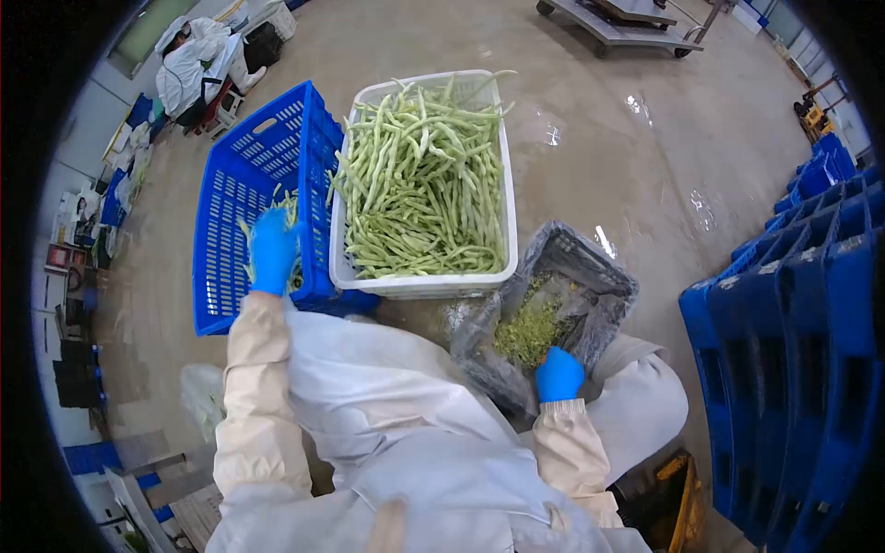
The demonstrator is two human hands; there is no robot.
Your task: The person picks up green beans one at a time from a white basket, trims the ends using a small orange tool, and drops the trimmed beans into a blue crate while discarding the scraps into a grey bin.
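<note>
Overheaped white crate (510, 203) could shed beans (419, 175) over its rim.
Left of it, the blue crate (217, 198); near right, the lined bin (604, 267). Left hand (274, 251) at the blue crate, right hand (560, 375) at the bin; cannot tell what either's fingers hold.

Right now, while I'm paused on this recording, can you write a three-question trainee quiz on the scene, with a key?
1. Fill in the blank: the white basket is heaped with long green ____.
2. True or false: the right hand is at the plastic-lined tub with green scraps in it.
3. Which container is the left hand at?
A) the white basket
B) the blue crate
C) the plastic-lined tub

Key: 1. beans; 2. true; 3. B
</note>
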